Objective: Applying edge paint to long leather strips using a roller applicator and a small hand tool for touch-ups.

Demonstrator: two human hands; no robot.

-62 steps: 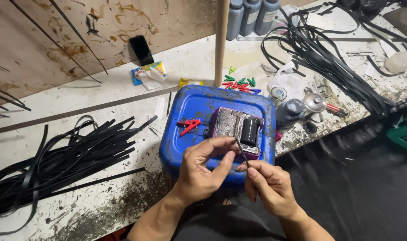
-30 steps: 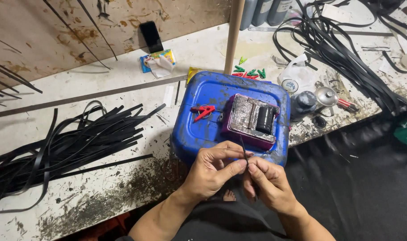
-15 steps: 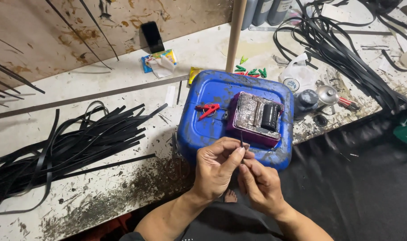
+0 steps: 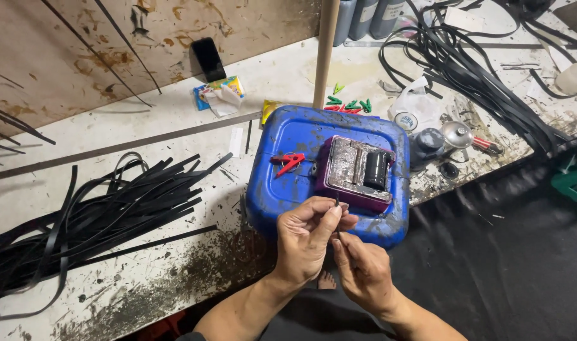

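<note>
While both hands are being held close together in front of the blue plastic can, a small thin dark piece is being pinched between the thumb and fingers of the left hand, just above the can's near edge. The fingers of the right hand are being kept narrow and pressed against the lower end of the same piece, right beside the left thumb; what the piece is cannot be told, as it is too small. The can is being used as a low stand, lying flat against the edge of the stained white tabletop. On top of it a purple block with a worn metal face and a black roller is being carried, and a red clip is lying just beside the block. A large bundle of black strips is spread on the tabletop well to the left of the hands, and another tangle of black strips is lying at the far right. Green and red clips are scattered behind the can near an upright wooden post. A dark phone is being propped against the wooden wall beyond.
</note>
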